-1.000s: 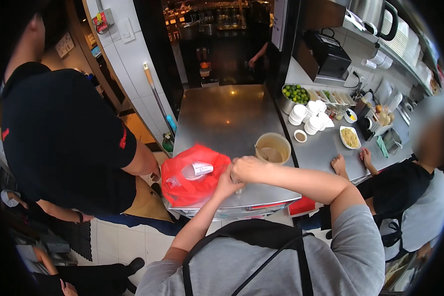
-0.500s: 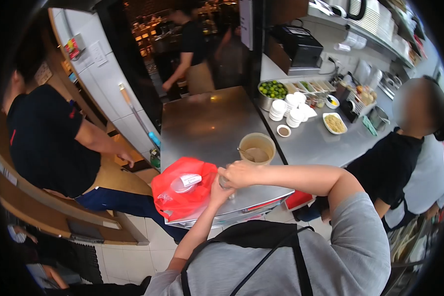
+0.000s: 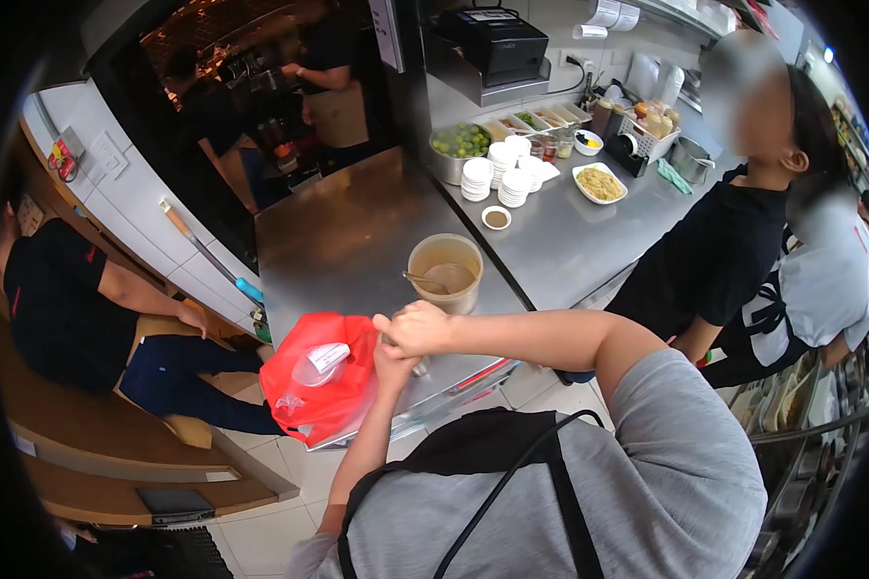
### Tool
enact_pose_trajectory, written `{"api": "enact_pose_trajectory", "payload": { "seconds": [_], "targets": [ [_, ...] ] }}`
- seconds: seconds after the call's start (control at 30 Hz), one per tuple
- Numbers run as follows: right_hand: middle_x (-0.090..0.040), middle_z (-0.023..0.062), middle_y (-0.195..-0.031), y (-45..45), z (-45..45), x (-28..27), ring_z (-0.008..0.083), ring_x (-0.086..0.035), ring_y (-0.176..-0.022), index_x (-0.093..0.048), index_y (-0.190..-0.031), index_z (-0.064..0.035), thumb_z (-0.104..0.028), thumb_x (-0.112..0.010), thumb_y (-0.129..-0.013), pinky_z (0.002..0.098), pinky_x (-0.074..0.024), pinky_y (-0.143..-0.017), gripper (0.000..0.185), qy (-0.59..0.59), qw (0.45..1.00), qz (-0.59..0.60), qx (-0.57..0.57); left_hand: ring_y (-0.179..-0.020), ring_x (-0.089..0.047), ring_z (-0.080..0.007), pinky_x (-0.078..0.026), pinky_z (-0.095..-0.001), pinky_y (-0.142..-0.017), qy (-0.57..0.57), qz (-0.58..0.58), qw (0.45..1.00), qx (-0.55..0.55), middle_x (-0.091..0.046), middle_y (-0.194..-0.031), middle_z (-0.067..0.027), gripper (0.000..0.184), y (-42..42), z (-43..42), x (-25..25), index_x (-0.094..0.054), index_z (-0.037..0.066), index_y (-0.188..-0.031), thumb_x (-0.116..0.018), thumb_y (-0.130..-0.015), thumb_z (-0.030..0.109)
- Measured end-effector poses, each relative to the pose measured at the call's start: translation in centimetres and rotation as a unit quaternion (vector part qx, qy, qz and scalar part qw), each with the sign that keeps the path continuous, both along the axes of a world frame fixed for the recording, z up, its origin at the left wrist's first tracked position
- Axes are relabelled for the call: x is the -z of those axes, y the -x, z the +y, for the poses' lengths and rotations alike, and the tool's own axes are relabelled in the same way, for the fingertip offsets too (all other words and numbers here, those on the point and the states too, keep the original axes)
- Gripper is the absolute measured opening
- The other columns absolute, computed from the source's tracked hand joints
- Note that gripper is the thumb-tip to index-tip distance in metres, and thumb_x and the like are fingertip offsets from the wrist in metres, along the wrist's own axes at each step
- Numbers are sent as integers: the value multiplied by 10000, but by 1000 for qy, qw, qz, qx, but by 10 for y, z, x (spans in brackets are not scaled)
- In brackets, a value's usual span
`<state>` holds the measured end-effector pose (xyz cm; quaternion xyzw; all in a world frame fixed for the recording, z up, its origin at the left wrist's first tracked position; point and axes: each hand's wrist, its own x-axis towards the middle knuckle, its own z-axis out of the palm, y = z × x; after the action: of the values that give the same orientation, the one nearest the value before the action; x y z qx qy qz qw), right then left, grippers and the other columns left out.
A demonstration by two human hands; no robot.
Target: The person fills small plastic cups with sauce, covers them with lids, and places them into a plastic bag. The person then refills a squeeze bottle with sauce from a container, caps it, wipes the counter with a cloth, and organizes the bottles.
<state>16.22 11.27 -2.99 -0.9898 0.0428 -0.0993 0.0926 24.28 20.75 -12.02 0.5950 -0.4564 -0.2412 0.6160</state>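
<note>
My left hand (image 3: 393, 368) is closed low over the counter's front edge, beside a red plastic bag (image 3: 309, 391). On that bag rest a clear lidded cup and a white printed label (image 3: 329, 358). My right hand (image 3: 418, 329) is closed just above the left one, touching it. Between and below the hands a small clear object shows in part; my fingers hide most of it, and I cannot make out what it is. Behind my right hand stands a beige tub (image 3: 445, 273) of brownish mixture with a spoon leaning in it.
On the right counter (image 3: 550, 246) are a bowl of limes (image 3: 461, 145), stacked white cups (image 3: 514, 185), a small sauce dish (image 3: 496, 218) and a dish of yellow food (image 3: 599, 183). People stand at left and right. A stick (image 3: 208, 253) leans by the wall.
The view has swung right, so the counter sits further left. My hands stay together by the bag. The person at left has stepped away, and more people show beyond the opening.
</note>
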Motion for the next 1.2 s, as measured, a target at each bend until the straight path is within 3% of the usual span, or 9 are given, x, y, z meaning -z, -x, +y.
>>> {"api": "enact_pose_trajectory", "payload": {
  "seconds": [0.1, 0.2, 0.27, 0.4, 0.47, 0.73, 0.9, 1.07, 1.2],
  "targets": [
    [-599, 188, -670, 7, 5, -7, 340, -610, -643, -459, -917, -32, -371, -530, -748, 423, -476, -566, 386, -21, 998, 33, 44, -837, -561, -190, -449, -308, -725, 16, -33, 999, -8, -561, -911, -80, 541, 0, -2, 10, -476, 24, -1028, -745, -571, 134],
    [-586, 208, -791, 20, 2, -10, 338, -609, -728, -436, -954, -42, -323, -615, -696, 424, -476, -629, 421, 46, 992, -117, 17, -865, -558, -196, -446, -311, -740, -6, -26, 998, -49, -559, -951, -88, 586, 6, 1, 32, -459, 25, -1073, -748, -578, 147],
    [-568, 200, -879, 30, 0, -8, 345, -586, -808, -386, -1011, -65, -314, -702, -622, 437, -464, -667, 560, -98, 993, 16, 60, -888, -557, -197, -446, -312, -754, -14, 14, 1000, -20, -563, -989, -91, 595, 10, 4, 47, -453, 26, -1090, -748, -589, 152],
    [-577, 182, -877, 39, 3, 7, 373, -576, -802, -354, -1048, -89, -282, -721, -598, 438, -461, -674, 612, -252, 964, -31, 78, -820, -586, -149, -474, -280, -690, -52, 12, 999, -6, -607, -940, -73, 455, 6, 1, 79, -535, 5, -1011, -737, -619, 116],
    [-578, 184, -872, 48, 4, 6, 383, -572, -803, -363, -1047, -80, -269, -701, -617, 436, -459, -681, 579, -264, 957, -57, 105, -914, -562, -187, -444, -314, -774, -197, -4, 979, 50, -568, -1024, -98, 608, 5, -1, 82, -459, 26, -1098, -763, -594, 179],
    [-595, 173, -854, 132, -38, -36, 329, -605, -772, -390, -1017, -75, -271, -737, -608, 385, -475, -664, 571, -313, 909, -131, 243, -944, -515, -269, -414, -343, -826, -151, -105, 980, 70, -571, -965, -141, 551, 64, -21, 64, -516, 25, -1022, -781, -562, 174],
    [-611, 162, -820, 191, -106, -67, 292, -619, -770, -411, -997, -76, -279, -755, -595, 366, -480, -669, 567, -264, 855, -244, 375, -886, -556, -214, -430, -313, -800, -91, -94, 990, 56, -599, -919, -110, 415, 64, -31, 75, -533, 26, -1027, -717, -663, 103],
    [-619, 168, -837, 217, -196, -44, 335, -608, -792, -420, -1016, -78, -273, -753, -584, 402, -475, -683, 579, -103, 818, -266, 500, -807, -574, -144, -458, -250, -719, -252, 209, 944, 36, -603, -911, -69, 251, 48, -20, 56, -555, 27, -995, -634, -780, 131],
    [-617, 173, -885, 234, -266, -9, 344, -600, -820, -426, -1037, -64, -273, -751, -588, 420, -466, -705, 593, -42, 770, -279, 573, -819, -578, -160, -470, -264, -715, -264, 301, 916, 17, -602, -912, -82, 246, 40, -8, 34, -551, 19, -993, -616, -795, 150]
  ]
}}
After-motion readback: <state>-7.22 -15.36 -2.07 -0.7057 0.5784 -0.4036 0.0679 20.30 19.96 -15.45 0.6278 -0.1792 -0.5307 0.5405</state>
